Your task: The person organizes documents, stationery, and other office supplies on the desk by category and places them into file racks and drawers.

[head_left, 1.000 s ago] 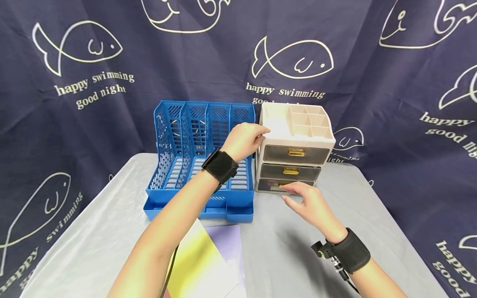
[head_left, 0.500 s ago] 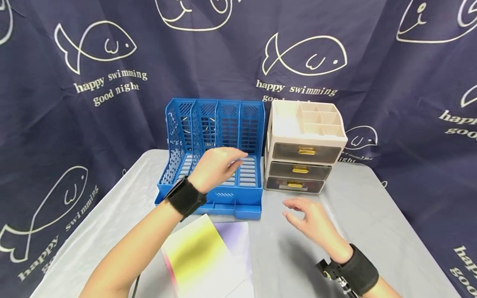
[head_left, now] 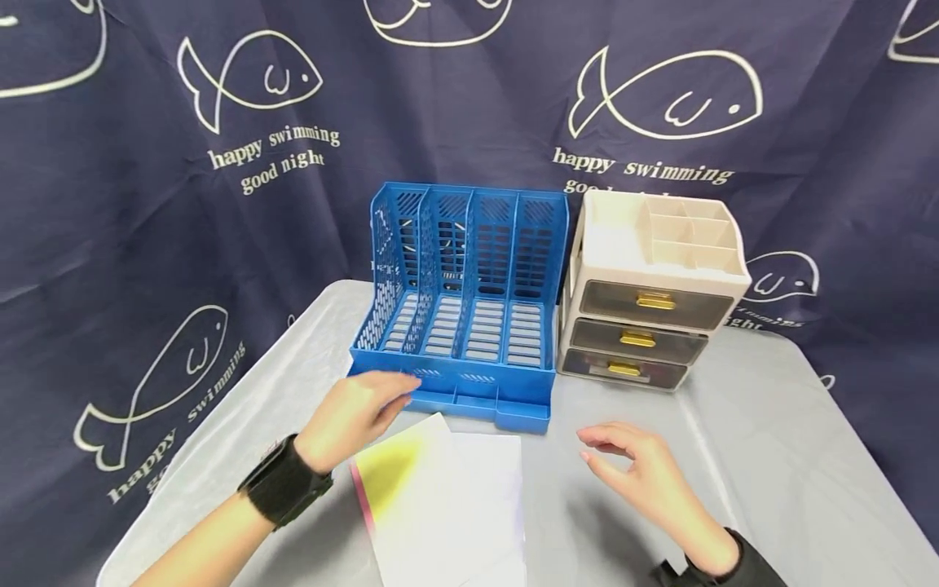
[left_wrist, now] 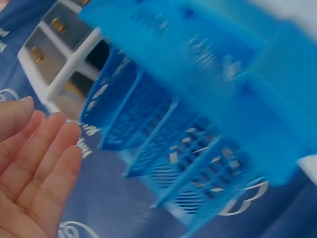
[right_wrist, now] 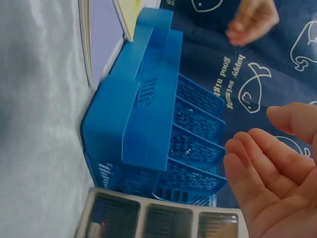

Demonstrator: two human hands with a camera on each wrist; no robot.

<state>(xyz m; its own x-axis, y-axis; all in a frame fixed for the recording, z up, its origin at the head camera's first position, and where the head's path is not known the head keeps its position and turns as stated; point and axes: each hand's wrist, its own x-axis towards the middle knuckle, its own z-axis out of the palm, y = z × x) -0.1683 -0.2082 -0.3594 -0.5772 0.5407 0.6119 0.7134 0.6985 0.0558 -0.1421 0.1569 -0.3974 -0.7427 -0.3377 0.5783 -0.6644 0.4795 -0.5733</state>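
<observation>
My left hand (head_left: 359,417) hovers in front of the left part of the blue file rack (head_left: 455,364), its fingers loosely bent around nothing. In the left wrist view its fingers (left_wrist: 47,148) are spread side by side, with the rack beyond. My right hand (head_left: 638,465) is held over the table to the right of the papers, thumb and fingers apart and holding nothing. A stack of papers or booklets (head_left: 469,497), one yellow and white with a pink edge, lies in front of the rack. The rack's four-sided slots hold nothing that I can make out.
Right of the rack stands a white desktop organizer (head_left: 616,228) with three dark drawers with gold handles, all pushed in. A dark blue curtain (head_left: 469,122) with fish drawings hangs behind the grey-covered table (head_left: 763,456).
My left hand has come away from the organizer's upper left edge, moving left and down past the rack's front. The right hand has drawn back from the bottom drawer. The head view has shifted.
</observation>
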